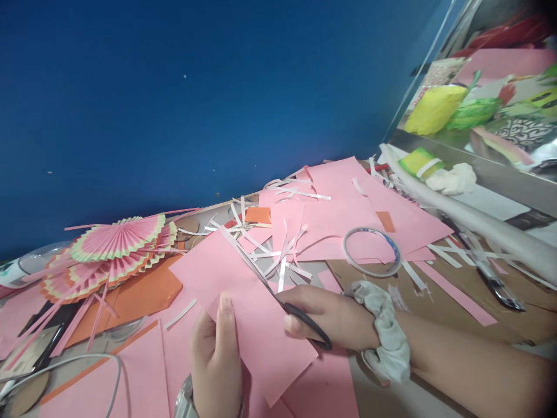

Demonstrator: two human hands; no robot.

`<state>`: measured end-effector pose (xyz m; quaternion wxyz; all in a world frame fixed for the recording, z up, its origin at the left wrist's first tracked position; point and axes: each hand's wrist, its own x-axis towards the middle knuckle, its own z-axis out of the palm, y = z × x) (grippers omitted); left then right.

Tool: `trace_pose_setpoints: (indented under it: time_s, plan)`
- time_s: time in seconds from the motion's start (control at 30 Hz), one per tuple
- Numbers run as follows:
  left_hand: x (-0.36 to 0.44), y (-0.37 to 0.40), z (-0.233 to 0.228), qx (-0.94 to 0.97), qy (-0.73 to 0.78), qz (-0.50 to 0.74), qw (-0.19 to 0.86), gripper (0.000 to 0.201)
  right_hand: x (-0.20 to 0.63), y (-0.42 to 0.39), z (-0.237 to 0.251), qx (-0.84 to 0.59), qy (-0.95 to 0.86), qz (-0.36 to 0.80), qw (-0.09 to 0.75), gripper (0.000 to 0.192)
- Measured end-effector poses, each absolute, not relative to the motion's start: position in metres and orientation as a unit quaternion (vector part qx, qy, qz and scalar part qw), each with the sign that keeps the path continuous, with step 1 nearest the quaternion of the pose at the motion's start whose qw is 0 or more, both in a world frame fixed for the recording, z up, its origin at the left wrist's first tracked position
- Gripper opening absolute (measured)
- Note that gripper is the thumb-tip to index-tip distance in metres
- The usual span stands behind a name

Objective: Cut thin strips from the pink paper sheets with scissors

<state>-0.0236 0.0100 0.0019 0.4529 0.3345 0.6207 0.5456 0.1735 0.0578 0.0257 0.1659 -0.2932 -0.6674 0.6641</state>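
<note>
No text, label, brand or number can be read anywhere: the pink paper (243, 302) in the hands is blank, and the packets (435, 107) far right are too blurred.

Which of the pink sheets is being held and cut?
The pink sheet nearest the camera: the left hand pinches it, and the scissors in the right hand run along its edge. The others lie flat.

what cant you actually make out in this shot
Head view only:
- Scissors: blades mostly behind the pink sheet, handle inside the right hand.
- Left hand: wrist cut off by the bottom edge.
- Paper fans: count unclear, they overlap.
- Shelf items: blurred, top right.
</note>
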Motion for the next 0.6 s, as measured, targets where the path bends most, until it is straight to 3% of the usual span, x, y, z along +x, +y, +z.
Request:
trace_pose_setpoints:
  time_s: [0.6]
  plan:
    - [-0.0219, 0.0127, 0.0054, 0.374, 0.612, 0.543, 0.436, 0.053, 0.1724, 0.0562, 0.0196, -0.299, -0.634, 0.691, 0.178, 0.054]
